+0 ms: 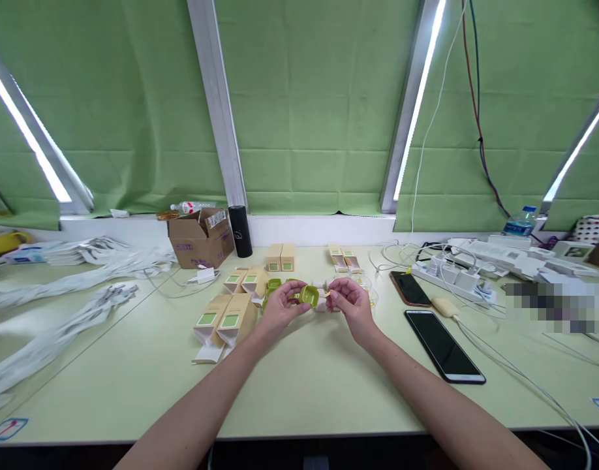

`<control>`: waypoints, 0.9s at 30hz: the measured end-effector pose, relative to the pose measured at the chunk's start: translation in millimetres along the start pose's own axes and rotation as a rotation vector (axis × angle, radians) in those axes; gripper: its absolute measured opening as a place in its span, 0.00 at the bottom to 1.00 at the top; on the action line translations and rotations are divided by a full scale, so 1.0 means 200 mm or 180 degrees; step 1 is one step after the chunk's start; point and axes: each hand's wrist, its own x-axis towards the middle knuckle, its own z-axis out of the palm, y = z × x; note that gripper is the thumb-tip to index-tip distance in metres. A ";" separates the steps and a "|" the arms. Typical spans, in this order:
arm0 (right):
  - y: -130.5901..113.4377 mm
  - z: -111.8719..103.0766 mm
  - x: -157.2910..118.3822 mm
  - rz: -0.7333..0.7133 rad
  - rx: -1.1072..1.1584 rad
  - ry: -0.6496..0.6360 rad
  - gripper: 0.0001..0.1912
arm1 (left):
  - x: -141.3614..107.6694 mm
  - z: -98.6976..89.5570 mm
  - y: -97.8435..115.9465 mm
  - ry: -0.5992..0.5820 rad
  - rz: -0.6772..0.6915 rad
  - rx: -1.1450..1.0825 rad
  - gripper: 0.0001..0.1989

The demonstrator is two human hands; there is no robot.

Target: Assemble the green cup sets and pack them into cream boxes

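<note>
My left hand (284,305) grips a small square green cup (309,296), its hollow side turned toward me. Close to its right, my right hand (352,305) pinches a small yellowish piece (327,294), too small to name. Behind my left hand stand more green cups (274,284), partly hidden by the fingers. Small clear and yellow parts (370,287) lie behind my right hand. To the left are tan cartons (237,318) with green labels and open white flaps. Two smaller cartons (250,279) stand just behind those.
Tan boxes (280,257) and open cartons (345,257) stand farther back. A cardboard box (201,238) and black tumbler (240,232) are at the rear left. White strips (69,333) cover the left side. Phones (444,346), cables and a power strip (453,281) lie right.
</note>
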 end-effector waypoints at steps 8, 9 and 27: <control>0.03 0.03 -0.03 -0.0409 -0.0536 -0.0111 0.11 | 0.01 0.01 -0.02 -0.0090 0.0053 -0.0169 0.30; 0.03 0.03 -0.03 -0.0490 -0.0702 -0.0117 0.09 | 0.01 0.01 -0.02 -0.0074 0.0082 -0.0123 0.30; 0.02 0.01 -0.05 -0.2528 -0.3432 -0.0062 0.09 | -0.03 0.05 0.03 0.0086 0.0350 0.0788 0.24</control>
